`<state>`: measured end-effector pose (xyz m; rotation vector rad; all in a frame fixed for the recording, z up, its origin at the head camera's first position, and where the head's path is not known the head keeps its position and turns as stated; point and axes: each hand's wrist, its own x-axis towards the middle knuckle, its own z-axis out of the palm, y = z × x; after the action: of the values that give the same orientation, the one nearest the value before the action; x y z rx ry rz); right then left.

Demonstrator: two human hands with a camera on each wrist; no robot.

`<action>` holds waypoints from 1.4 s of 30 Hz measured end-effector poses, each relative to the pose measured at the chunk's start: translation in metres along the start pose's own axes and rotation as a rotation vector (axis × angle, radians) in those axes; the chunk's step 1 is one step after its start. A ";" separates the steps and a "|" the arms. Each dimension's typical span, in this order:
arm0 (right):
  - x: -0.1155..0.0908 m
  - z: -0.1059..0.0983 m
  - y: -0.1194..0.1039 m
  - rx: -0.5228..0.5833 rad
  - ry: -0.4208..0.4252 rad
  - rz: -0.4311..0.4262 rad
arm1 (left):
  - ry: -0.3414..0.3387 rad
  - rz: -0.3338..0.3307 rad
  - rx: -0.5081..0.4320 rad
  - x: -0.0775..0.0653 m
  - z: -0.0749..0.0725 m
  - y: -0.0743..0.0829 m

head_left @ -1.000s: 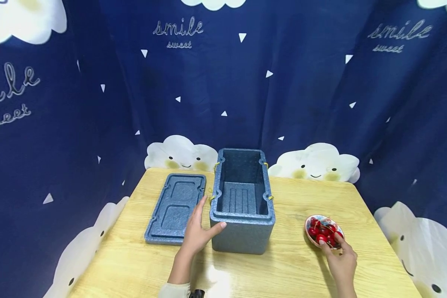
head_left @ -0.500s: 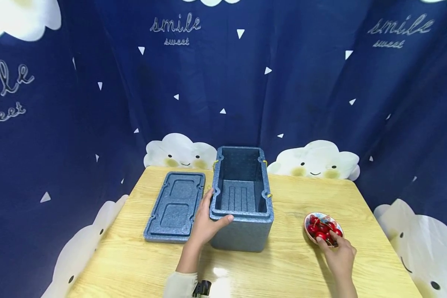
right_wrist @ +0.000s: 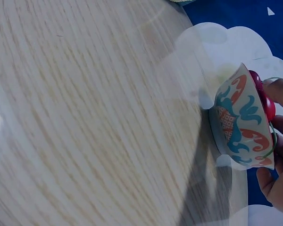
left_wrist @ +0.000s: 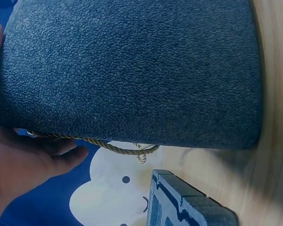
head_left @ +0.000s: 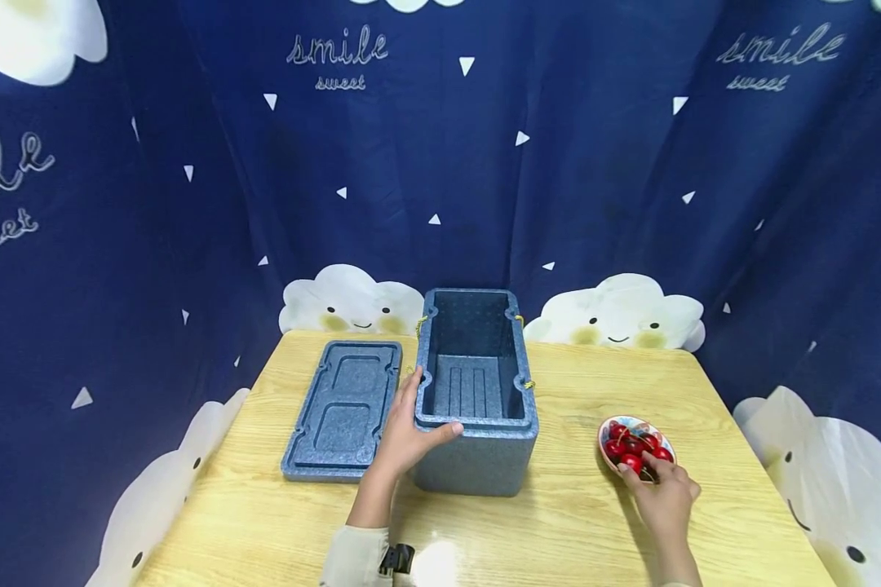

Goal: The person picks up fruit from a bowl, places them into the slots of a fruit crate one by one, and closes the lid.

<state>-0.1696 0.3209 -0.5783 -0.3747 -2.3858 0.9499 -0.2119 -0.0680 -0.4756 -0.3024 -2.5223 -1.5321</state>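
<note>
perhaps, lower right, the right hand point(head_left: 666, 497), its grip unclear, could spill cherries point(head_left: 630, 462) by tilting the bowl point(right_wrist: 238, 125); mid-frame, the left hand point(head_left: 404, 436) lies spread against the box point(head_left: 477, 465).

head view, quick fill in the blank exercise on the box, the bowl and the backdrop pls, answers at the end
1. In the head view, the lid lies on the table to the ____ of the box.
2. The cherries in the bowl are ____ in colour.
3. The hand at the bowl is the person's ____ one.
4. On the blue backdrop, the larger word printed above "sweet" is ____.

Missing words: left; red; right; smile
</note>
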 end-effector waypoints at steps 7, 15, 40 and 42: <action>-0.003 0.003 0.002 -0.034 -0.018 -0.015 | -0.017 -0.020 -0.038 -0.001 0.002 -0.002; -0.004 0.007 0.001 -0.023 0.008 -0.010 | -0.024 -0.040 -0.060 -0.002 0.001 -0.002; -0.008 0.000 -0.027 0.116 0.117 0.107 | -0.011 -0.024 -0.126 -0.003 0.004 -0.003; -0.006 -0.001 -0.031 0.126 0.114 0.105 | -0.013 -0.020 -0.131 -0.002 0.004 -0.003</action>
<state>-0.1660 0.2972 -0.5581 -0.4968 -2.2089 1.0901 -0.2111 -0.0660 -0.4798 -0.3065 -2.4463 -1.7116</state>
